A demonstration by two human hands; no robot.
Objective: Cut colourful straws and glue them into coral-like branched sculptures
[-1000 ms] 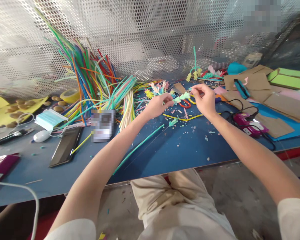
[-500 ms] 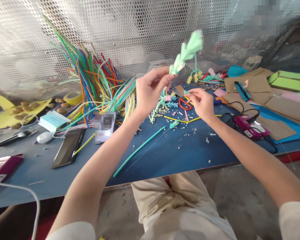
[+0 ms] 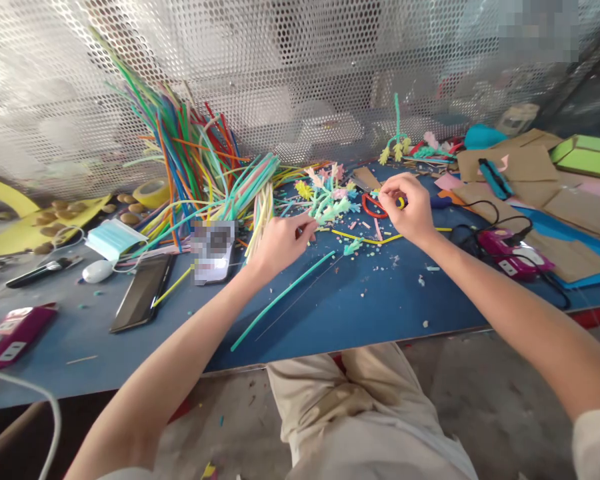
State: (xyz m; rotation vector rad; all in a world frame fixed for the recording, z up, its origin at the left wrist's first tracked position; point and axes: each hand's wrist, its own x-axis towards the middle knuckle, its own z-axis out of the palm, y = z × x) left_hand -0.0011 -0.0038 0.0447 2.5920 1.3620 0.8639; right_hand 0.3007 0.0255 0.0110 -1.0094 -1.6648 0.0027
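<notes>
My left hand point(image 3: 286, 243) is low over the table, its thumb and fingers pinched at the near end of a light-green pipe-cleaner sprig point(image 3: 334, 212). That sprig rests against a pile of pink, blue and yellow pipe-cleaner flowers point(image 3: 337, 177). My right hand point(image 3: 409, 205) is raised beside red-handled scissors point(image 3: 373, 208), fingertips closed on a small teal pipe-cleaner piece point(image 3: 375, 193), mostly hidden. A long teal pipe cleaner point(image 3: 283, 300) and a short teal leafy piece point(image 3: 353, 247) lie in front. A bent yellow pipe cleaner point(image 3: 355, 237) stretches behind them.
A large bundle of coloured pipe cleaners point(image 3: 180, 160) stands at left back. Two phones point(image 3: 143, 293), a face mask point(image 3: 114, 239) and yellow tape point(image 3: 151, 192) lie left. At right are a magenta power strip point(image 3: 517, 255) with black cables and brown cardboard point(image 3: 510, 170). Perforated metal point(image 3: 320, 73) rises behind.
My left hand has come down from high up, lowering the light-green sprig onto the flower pile. My right hand has stayed near the scissors, its fingers more curled in.
</notes>
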